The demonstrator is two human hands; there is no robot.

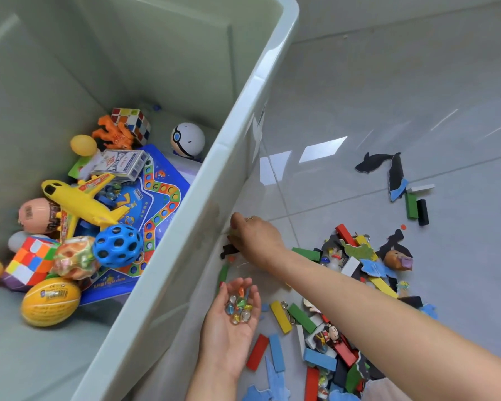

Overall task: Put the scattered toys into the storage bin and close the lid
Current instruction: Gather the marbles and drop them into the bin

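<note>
A large pale green storage bin [214, 180] fills the left half, with no lid on it. Inside lie a yellow toy plane [78, 202], a blue holed ball [117, 246], two puzzle cubes, a card box, a blue board game and balls. My left hand [232, 322] is cupped palm up beside the bin's outer wall, holding several glass marbles [239, 306]. My right hand [255, 238] reaches down to the floor against the bin wall, fingers pinched on a small yellowish piece that I cannot make out. Coloured wooden blocks [301, 316] and puzzle pieces lie scattered on the floor.
Grey glossy tile floor [388, 96] stretches right and far. Black whale-shaped cutouts [388, 169] and green, black and white blocks [417, 205] lie farther out. A small figurine [329, 338] and a brown toy head [396, 259] sit among the blocks.
</note>
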